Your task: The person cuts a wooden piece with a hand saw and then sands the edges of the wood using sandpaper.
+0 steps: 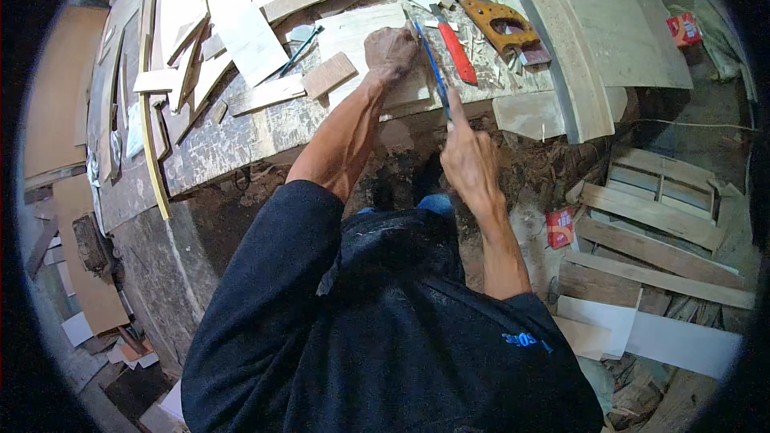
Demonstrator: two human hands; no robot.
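My left hand (pixel 391 54) is closed over the pale square board (pixel 350 26) on the worn workbench, its fingertips hidden near the board's right side. My right hand (pixel 469 160) grips the lower end of a long, thin blue blade-like tool (pixel 430 56), which points up the bench toward the right of my left hand. A red-handled cutter (pixel 457 52) lies just right of the blue tool, and a handsaw with a wooden handle (pixel 498 26) lies beyond it. A small wood block (pixel 329 74) sits left of my left wrist.
The bench (pixel 200 180) bears scattered boards, offcuts (pixel 249 40) and long strips (pixel 147 152). Large curved panels (pixel 589 48) stand at its right end. Loose planks (pixel 650 216), white boards (pixel 682 345) and a small red box (pixel 559 227) lie on the floor at right; more sheets lean at far left.
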